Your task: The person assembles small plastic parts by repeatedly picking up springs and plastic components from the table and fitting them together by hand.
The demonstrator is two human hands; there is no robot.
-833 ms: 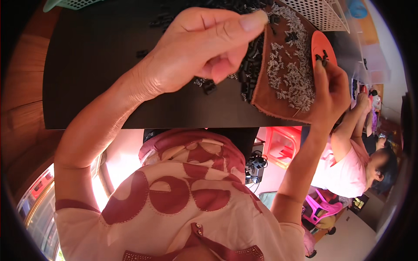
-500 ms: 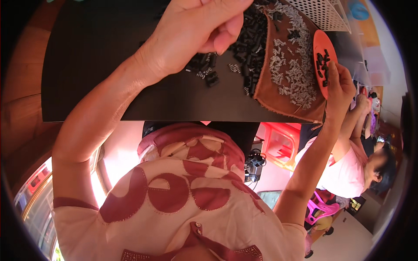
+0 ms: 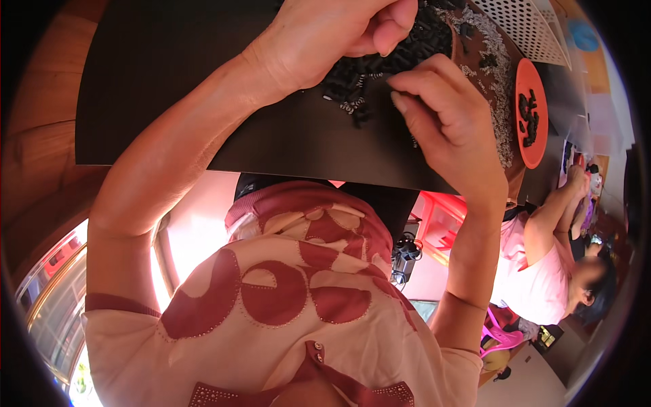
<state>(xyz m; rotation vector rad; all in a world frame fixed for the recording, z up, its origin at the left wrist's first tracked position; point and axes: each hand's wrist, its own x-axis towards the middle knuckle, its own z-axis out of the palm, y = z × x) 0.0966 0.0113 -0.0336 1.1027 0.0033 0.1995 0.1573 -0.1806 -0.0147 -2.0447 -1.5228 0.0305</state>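
My left hand (image 3: pixel 332 41) is raised over the dark table (image 3: pixel 163 74), its fingers curled in. Whatever it may hold is hidden at the top edge of the view. My right hand (image 3: pixel 454 122) hovers over the table just right of it. Its thumb and forefinger point left with a narrow gap between them, and I see nothing in that gap. Near these fingertips lie small black cylindrical pieces (image 3: pixel 339 88) and a few small metal springs (image 3: pixel 352 105). A larger heap of black pieces (image 3: pixel 430 41) lies behind, partly hidden by both hands.
A brown cloth (image 3: pixel 464 51) bears many loose metal springs (image 3: pixel 500 81). Right of it is an orange plate (image 3: pixel 537 146) with several black pieces. A white perforated basket (image 3: pixel 525 27) stands at the back right. Another person (image 3: pixel 536 278) sits beyond my right arm.
My right hand has left the orange plate and come left, close to my left hand. My left hand stays raised with curled fingers. The whole view has shifted slightly.
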